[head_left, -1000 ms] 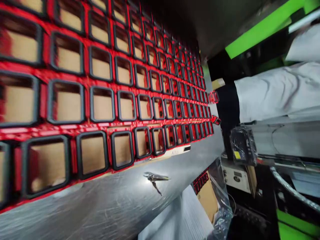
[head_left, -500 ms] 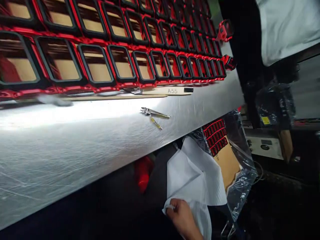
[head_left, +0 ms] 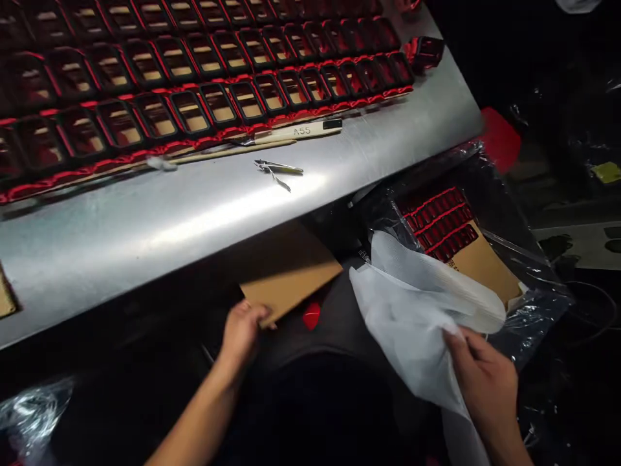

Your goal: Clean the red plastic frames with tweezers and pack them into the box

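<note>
Clear plastic (head_left: 33, 411): crumpled, left of the left hand.
Red-and-black frames (head_left: 187, 113): rows on metal table (head_left: 208, 220), beyond both hands.
Left hand (head_left: 242, 333): thumb and fingers closed on near corner of cardboard sheet (head_left: 291, 278); sheet extends away and right of this hand, partly shaded.
Small metal tool (head_left: 279, 169): on table, beyond left hand, slightly right; arms spread.
A55 handle (head_left: 301, 131): beyond metal tool, along frame edge.
White sheet (head_left: 412, 323): between hands, bunched at right fingers, hanging in folds.
Right hand (head_left: 485, 372): pinching white sheet; well apart from left.
Clear bag (head_left: 546, 304): beyond right hand; smaller frames (head_left: 446, 223) and cardboard visible there.
</note>
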Demonstrator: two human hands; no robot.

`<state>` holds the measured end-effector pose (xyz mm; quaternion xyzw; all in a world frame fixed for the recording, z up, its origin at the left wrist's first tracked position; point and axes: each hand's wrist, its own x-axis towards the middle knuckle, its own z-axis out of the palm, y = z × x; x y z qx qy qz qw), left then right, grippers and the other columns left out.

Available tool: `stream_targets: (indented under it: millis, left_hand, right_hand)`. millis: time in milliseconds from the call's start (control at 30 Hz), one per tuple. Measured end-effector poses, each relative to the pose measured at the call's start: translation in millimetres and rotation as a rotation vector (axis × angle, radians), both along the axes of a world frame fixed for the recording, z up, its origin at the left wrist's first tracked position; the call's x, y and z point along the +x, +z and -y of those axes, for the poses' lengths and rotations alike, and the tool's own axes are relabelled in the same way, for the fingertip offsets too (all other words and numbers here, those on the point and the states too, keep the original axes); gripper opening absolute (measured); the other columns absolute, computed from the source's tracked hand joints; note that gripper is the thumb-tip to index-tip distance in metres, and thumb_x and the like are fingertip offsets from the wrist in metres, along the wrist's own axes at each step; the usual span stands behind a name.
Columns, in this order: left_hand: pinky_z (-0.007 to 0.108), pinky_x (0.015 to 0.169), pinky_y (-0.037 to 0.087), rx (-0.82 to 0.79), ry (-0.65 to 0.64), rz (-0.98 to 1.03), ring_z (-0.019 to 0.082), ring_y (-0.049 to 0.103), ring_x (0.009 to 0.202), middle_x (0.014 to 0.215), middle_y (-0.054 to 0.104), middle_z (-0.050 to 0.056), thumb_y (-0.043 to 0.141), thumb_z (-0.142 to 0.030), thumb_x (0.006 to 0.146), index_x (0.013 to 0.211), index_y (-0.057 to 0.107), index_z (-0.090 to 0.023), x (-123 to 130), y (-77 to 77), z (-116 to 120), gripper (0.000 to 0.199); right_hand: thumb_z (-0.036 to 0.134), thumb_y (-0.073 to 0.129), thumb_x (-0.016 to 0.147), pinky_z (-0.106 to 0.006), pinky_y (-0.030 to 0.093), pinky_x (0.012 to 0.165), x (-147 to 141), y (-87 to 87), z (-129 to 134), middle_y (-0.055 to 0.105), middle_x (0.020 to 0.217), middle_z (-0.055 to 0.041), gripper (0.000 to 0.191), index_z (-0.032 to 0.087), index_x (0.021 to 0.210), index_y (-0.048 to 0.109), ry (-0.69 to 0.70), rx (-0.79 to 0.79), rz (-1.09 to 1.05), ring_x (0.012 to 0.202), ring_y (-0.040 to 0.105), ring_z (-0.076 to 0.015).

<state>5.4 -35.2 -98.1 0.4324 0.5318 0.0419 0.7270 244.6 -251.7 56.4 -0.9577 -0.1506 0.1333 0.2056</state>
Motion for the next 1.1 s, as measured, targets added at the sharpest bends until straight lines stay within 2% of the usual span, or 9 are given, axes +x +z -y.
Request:
stream_targets:
  millis: [100,267,400,533,700,767,900,1000,1100]
  left_hand:
    - [0.034,0.059,0.058,-0.136,-0.062,0.116,0.019,0.066,0.057,0.066,0.072,0.007,0.067,-0.036,0.075,0.064,0.07,-0.012,1.1,40.0,44.9,0.027]
    - [0.038,0.087,0.056,-0.381,-0.214,0.285,0.027,0.072,0.088,0.085,0.079,0.011,0.065,-0.034,0.068,0.067,0.074,-0.014,29.7,107.4,93.7,0.022]
    - [0.036,0.092,0.052,-0.422,-0.533,0.303,0.026,0.068,0.095,0.088,0.076,0.006,0.062,-0.035,0.063,0.067,0.068,-0.02,56.8,116.3,146.6,0.017]
    - [0.039,0.093,0.05,-0.49,-0.866,0.358,0.023,0.066,0.085,0.076,0.073,0.006,0.049,-0.045,0.079,0.059,0.06,-0.021,66.8,112.4,188.1,0.034]
    - [0.039,0.103,0.05,-0.531,-1.338,0.675,0.028,0.069,0.11,0.107,0.077,0.008,0.071,-0.038,0.076,0.097,0.076,-0.019,44.1,158.0,124.1,0.029]
    - [0.04,0.117,0.04,-0.252,-1.445,0.882,0.03,0.055,0.136,0.139,0.066,0.008,0.065,-0.031,0.082,0.125,0.069,-0.02,39.5,167.6,76.9,0.044]
    - [0.061,0.127,0.018,0.867,-1.233,0.333,0.04,0.017,0.158,0.161,0.043,0.015,0.058,-0.041,0.089,0.143,0.054,-0.015,51.2,117.4,32.9,0.06]
    - [0.067,0.126,0.009,0.811,-1.672,0.165,0.043,0.01,0.158,0.166,0.033,0.015,0.052,-0.051,0.092,0.152,0.046,-0.017,63.1,59.0,61.0,0.069]
    - [0.061,0.127,0.013,0.709,-1.836,0.231,0.04,0.007,0.159,0.171,0.013,0.016,0.041,-0.058,0.096,0.16,0.031,-0.018,72.7,41.4,109.5,0.076]
  right_hand:
    - [0.048,0.061,0.087,-0.029,0.053,0.063,-1.6,16.9,-5.2,0.078,0.08,-0.0044,0.037,0.019,0.097,0.081,-0.022,0.069,0.113,0.072,0.069,-0.0241]
    - [0.046,0.062,0.09,-0.029,0.052,0.066,4.5,25.9,0.8,0.078,0.085,-0.0054,0.037,0.017,0.104,0.079,0.035,0.221,0.187,0.074,0.069,-0.0219]
    - [0.04,0.054,0.094,-0.028,0.051,0.066,9.7,15.9,14.8,0.079,0.09,-0.0055,0.035,0.017,0.109,0.076,0.201,0.217,0.056,0.076,0.069,-0.0202]
    - [0.029,0.054,0.092,-0.027,0.051,0.068,-20.6,-23.2,30.2,0.079,0.088,-0.0032,0.025,0.021,0.099,0.076,0.445,0.067,-0.186,0.074,0.07,-0.0189]
    - [0.019,0.056,0.088,-0.035,0.055,0.076,-74.3,-63.1,62.0,0.079,0.091,-0.0074,0.02,0.019,0.089,0.076,0.453,0.049,-0.239,0.083,0.073,-0.0247]
    - [0.018,0.058,0.086,-0.039,0.057,0.079,-85.6,-67.9,70.3,0.08,0.089,-0.0085,0.019,0.021,0.085,0.077,0.444,0.068,-0.262,0.085,0.074,-0.0281]
    - [0.022,0.06,0.087,-0.038,0.061,0.078,-76.1,-51.1,85.0,0.081,0.09,-0.0051,0.02,0.025,0.087,0.08,0.402,0.157,-0.281,0.084,0.076,-0.0274]
    - [0.034,0.057,0.092,-0.037,0.063,0.073,-49.3,-5.2,109.1,0.082,0.096,-0.0062,0.028,0.022,0.098,0.081,0.233,0.201,-0.173,0.083,0.077,-0.0268]
    - [0.046,0.062,0.091,-0.03,0.058,0.057,-32.4,56.6,132.5,0.081,0.08,-0.004,0.034,0.019,0.097,0.082,-0.155,0.218,0.105,0.07,0.074,-0.0244]
